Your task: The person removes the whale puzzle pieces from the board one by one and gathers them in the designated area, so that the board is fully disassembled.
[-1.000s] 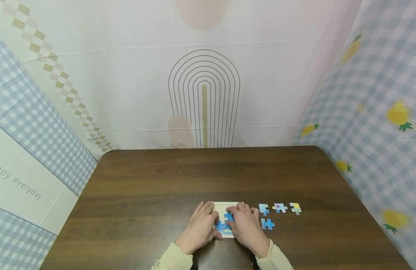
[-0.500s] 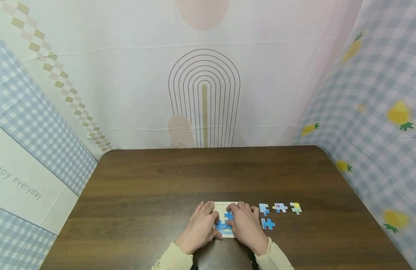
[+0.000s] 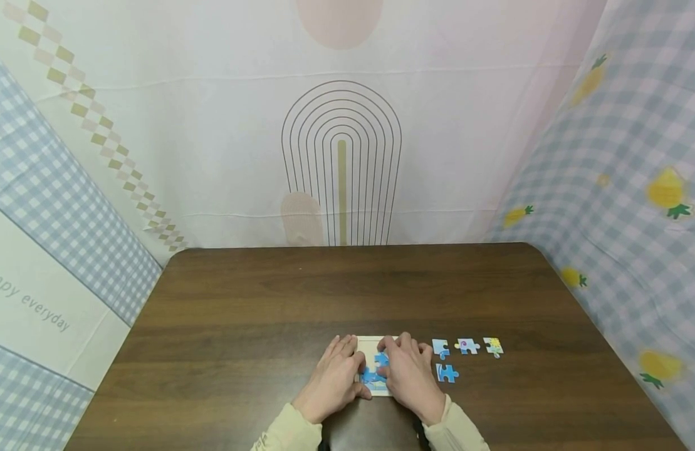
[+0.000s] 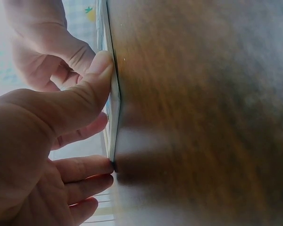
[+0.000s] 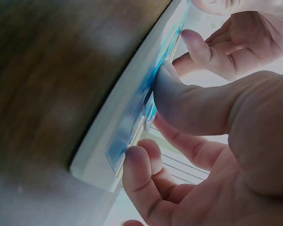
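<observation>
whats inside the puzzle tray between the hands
Blue puzzle pieces lie along the near side of the puzzle tray, whose far left is bare. Another blue piece shows by the right hand, which covers the far right, so what lies there is hidden.

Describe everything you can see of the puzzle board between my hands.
The puzzle board is a thin, pale, rectangular tray that looks like wood, with a plain border around its recess. It lies flat on the brown table. Blue puzzle pieces fill its near part, while bare base shows toward the far left. Your left hand holds its left end; your right hand covers much of its right side.
</observation>
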Motion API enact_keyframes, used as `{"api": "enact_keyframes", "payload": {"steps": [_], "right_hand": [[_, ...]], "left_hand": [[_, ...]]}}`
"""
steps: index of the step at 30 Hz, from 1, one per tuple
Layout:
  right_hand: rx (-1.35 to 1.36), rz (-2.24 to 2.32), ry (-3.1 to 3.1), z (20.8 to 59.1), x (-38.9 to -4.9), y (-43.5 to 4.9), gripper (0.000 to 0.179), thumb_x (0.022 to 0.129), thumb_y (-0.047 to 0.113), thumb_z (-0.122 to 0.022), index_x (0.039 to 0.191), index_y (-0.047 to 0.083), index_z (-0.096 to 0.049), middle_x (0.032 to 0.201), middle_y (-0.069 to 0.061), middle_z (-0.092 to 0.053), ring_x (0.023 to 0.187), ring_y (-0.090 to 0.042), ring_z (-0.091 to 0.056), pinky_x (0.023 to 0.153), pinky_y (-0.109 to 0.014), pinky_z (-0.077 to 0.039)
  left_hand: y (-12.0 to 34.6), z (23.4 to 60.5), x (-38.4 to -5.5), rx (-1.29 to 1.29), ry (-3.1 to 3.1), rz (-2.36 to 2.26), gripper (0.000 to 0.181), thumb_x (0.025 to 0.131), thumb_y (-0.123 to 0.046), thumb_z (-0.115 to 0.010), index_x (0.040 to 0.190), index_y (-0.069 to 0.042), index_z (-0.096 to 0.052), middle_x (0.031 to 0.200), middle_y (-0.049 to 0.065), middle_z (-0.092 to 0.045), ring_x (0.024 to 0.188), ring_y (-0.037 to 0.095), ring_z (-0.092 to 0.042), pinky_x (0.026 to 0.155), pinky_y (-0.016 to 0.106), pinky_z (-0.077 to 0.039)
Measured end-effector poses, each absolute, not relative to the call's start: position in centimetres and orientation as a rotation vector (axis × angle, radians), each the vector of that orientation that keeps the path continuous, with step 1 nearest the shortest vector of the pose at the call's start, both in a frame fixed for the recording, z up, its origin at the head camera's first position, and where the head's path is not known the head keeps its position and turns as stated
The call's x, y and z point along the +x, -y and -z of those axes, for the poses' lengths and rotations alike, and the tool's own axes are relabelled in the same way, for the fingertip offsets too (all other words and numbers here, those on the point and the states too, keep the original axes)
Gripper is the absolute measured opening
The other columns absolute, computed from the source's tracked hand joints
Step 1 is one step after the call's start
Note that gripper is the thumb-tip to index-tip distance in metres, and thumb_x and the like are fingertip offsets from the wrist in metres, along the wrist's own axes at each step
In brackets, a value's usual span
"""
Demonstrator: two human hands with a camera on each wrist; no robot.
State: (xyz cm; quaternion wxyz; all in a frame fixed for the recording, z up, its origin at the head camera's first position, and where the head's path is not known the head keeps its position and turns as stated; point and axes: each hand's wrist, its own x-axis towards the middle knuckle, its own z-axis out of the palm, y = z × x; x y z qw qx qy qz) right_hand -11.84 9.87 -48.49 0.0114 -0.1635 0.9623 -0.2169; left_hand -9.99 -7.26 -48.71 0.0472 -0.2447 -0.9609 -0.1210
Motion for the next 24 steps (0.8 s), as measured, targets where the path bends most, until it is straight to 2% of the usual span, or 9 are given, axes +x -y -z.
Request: {"api": "enact_keyframes", "payload": {"steps": [17, 24], "right_hand": [[-0.530, 0.680, -3.037, 48.20, -11.96, -9.62, 0.032, 0.077, 0.000, -0.077, 0.097, 0.015, -0.057, 0.086, 0.004, -0.050, 0.078, -0.019, -0.045, 0.087, -0.059, -0.029], [-0.522, 0.694, -3.019, 48.13, -11.81, -9.59, 0.034, 0.075, -0.003, -0.076, 0.095, 0.016, -0.057, 0.071, 0.008, -0.055, 0.075, -0.017, -0.050, 0.090, -0.059, -0.029]], "left_hand": [[7.30, 48.49, -9.99, -0.741, 2.952, 0.381, 0.038, 0.070, -0.045, -0.082, 0.079, -0.014, -0.061, 0.128, 0.018, -0.058, 0.126, 0.033, -0.050, 0.109, 0.049, -0.035], [7.27, 48.56, -9.90, -0.730, 2.972, 0.396, 0.037, 0.071, -0.044, -0.082, 0.079, -0.015, -0.062, 0.130, 0.019, -0.058, 0.127, 0.033, -0.050, 0.110, 0.049, -0.035]]}}
